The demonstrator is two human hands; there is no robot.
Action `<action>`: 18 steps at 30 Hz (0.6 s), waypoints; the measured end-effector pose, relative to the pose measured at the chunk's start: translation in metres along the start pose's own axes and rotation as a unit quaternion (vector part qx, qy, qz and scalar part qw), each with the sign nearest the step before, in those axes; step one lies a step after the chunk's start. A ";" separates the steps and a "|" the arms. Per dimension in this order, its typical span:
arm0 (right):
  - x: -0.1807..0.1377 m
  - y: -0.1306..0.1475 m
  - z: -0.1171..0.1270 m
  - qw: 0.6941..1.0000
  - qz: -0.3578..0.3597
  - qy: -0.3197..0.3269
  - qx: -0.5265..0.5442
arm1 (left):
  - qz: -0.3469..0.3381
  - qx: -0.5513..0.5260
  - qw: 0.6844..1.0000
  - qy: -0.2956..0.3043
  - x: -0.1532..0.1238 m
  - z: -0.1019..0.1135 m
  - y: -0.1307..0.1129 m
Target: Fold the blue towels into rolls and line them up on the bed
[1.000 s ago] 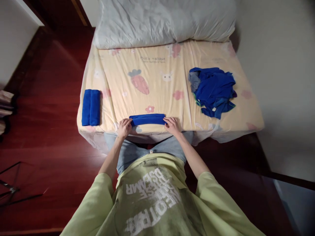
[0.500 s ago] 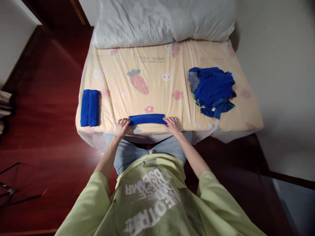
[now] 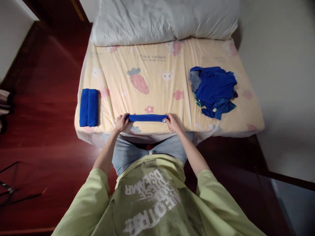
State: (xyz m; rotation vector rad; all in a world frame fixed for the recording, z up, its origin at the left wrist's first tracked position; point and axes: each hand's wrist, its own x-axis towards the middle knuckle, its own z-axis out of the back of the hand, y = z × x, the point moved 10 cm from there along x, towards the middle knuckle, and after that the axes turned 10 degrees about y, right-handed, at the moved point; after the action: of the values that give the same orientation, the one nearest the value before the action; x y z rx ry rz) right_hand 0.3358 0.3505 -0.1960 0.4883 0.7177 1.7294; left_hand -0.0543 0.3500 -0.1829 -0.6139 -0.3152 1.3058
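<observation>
A blue cloth (image 3: 146,118), rolled or folded into a long narrow strip, lies across the near edge of the yellow patterned bed (image 3: 157,82). My left hand (image 3: 121,123) grips its left end with fingers curled. At the other end, my right hand (image 3: 171,123) pinches the cloth the same way. Two rolled blue cloths (image 3: 89,107) rest side by side at the bed's left edge. A loose heap of blue cloths (image 3: 213,90) sits on the right side of the bed.
Two grey pillows (image 3: 162,19) lie at the head of the bed. Dark red wooden floor (image 3: 44,108) runs along the left. A pale wall (image 3: 283,82) borders the bed's right. Thin black legs of a stand (image 3: 11,190) show at lower left.
The blue strip has become narrower and shifted slightly away from me, with both hands following its ends. The view has drifted a little.
</observation>
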 end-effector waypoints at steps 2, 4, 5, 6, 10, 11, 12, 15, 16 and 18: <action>-0.003 0.008 0.001 1.000 0.026 0.003 -0.002 | -0.026 0.014 1.000 0.007 -0.001 0.001 -0.005; -0.008 0.020 0.004 0.998 0.062 0.003 -0.026 | -0.040 0.027 0.999 0.003 -0.005 0.004 -0.009; -0.011 0.025 0.006 0.996 0.080 0.001 -0.037 | -0.048 0.032 0.998 0.002 -0.008 0.005 -0.011; -0.014 0.030 0.008 0.994 0.096 0.001 -0.044 | -0.057 0.035 0.998 0.005 -0.011 0.005 -0.014; -0.016 0.037 0.007 0.990 0.125 0.054 -0.043 | -0.101 0.022 0.994 0.028 -0.016 -0.001 -0.026; -0.014 0.037 0.005 0.989 0.120 0.076 -0.043 | -0.113 0.016 0.993 0.030 -0.015 -0.002 -0.030; -0.011 0.036 0.004 0.988 0.113 0.098 -0.047 | -0.124 0.012 0.992 0.031 -0.014 -0.003 -0.033; 0.000 0.034 -0.001 0.982 0.079 0.156 -0.072 | -0.138 0.021 0.989 0.040 -0.009 -0.004 -0.040; 0.004 0.034 -0.002 0.980 0.065 0.171 -0.076 | -0.137 0.028 0.989 0.046 -0.008 -0.004 -0.041; 0.012 0.036 -0.004 0.977 0.042 0.198 -0.065 | -0.137 0.042 0.988 0.058 -0.009 -0.004 -0.044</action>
State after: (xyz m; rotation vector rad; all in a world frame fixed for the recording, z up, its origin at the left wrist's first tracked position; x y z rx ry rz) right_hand 0.3046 0.3556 -0.1744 0.0811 0.8643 1.9647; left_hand -0.0193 0.3346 -0.1592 -0.5508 -0.2389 1.0105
